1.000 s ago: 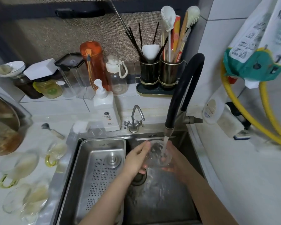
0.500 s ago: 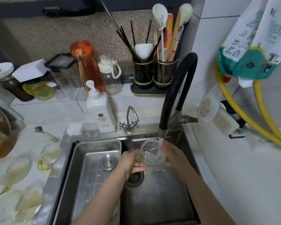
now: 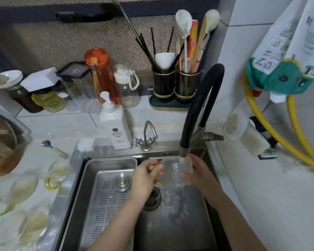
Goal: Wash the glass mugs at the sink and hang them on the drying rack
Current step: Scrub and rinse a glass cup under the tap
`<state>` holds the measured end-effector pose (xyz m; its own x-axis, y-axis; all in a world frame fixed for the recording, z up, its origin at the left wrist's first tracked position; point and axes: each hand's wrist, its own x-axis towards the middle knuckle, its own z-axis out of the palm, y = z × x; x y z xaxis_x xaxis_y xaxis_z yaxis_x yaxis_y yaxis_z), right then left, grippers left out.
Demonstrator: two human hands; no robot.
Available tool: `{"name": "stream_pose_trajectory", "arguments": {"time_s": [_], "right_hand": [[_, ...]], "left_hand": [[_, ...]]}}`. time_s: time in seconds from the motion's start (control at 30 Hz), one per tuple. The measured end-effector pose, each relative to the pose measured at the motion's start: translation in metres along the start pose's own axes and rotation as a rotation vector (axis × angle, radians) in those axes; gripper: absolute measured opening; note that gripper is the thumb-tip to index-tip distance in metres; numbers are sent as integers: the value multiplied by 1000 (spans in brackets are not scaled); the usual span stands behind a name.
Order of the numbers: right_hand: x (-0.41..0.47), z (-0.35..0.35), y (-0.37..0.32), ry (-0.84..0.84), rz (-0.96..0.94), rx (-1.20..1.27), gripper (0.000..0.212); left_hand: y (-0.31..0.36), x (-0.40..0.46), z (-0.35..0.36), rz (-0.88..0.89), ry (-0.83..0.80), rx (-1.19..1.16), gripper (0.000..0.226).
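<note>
I rinse the mug point(image 3: 174, 169) under the tap point(image 3: 184, 151), both hands grasping it; next, hanging needs a rack.

No word, brand or number legible anywhere. On the white pump bottle point(image 3: 115, 124) behind the sink, a round dark emblem over small print, too blurred to read. On the white hanging bag point(image 3: 286, 33) at upper right, small boxed pictograms and greenish lettering, not decipherable. On the tilted plastic bottle point(image 3: 233, 125) against the right wall, a pale label, unreadable too.
</note>
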<state>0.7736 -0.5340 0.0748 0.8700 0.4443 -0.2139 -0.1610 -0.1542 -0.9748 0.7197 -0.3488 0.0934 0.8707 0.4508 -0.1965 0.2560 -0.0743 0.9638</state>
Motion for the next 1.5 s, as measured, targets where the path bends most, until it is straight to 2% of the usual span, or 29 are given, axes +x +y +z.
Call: {"name": "stream_pose_trajectory", "arguments": {"time_s": [0.1, 0.2, 0.3, 0.37, 0.43, 0.53, 0.6, 0.67, 0.8, 0.9, 1.03, 1.27, 1.43, 1.5], "right_hand": [[-4, -7, 1, 4, -31, 32, 72], [-6, -13, 1, -48, -25, 55, 80], [-8, -19, -2, -72, -86, 19, 61], [-9, -26, 0, 8, -81, 33, 46], [-5, -39, 2, 142, -16, 39, 40], [8, -59, 2, 223, 66, 92, 40], [20, -73, 0, 243, 104, 13, 52], [33, -84, -2, 252, 138, -126, 64], [55, -96, -8, 200, 148, -314, 72], [65, -100, -15, 198, 105, -318, 67], [65, -104, -13, 246, 87, -294, 55], [48, -99, -5, 213, 92, -263, 63], [6, -62, -3, 82, 12, -72, 56], [-6, -46, 7, 29, 22, -64, 60]], "left_hand": [[5, 1, -2, -80, -79, 102, 11], [10, 0, -1, -186, -167, -48, 8], [6, -5, 6, -106, -146, -95, 6], [2, -8, 12, -44, -154, -51, 7], [1, -6, 19, 17, -170, 15, 11], [4, 0, 31, 93, -179, 101, 19], [3, 3, 39, 110, -182, 141, 20], [1, 3, 43, 72, -201, 76, 19], [-4, -4, 43, -32, -226, -175, 16], [-4, -6, 39, -59, -201, -236, 6], [-5, -8, 33, -62, -158, -186, 4], [-11, -16, 28, -68, -136, -156, 14], [-9, -24, 23, -73, -110, -157, 7], [-9, -28, 20, -69, -110, -160, 4]]}}
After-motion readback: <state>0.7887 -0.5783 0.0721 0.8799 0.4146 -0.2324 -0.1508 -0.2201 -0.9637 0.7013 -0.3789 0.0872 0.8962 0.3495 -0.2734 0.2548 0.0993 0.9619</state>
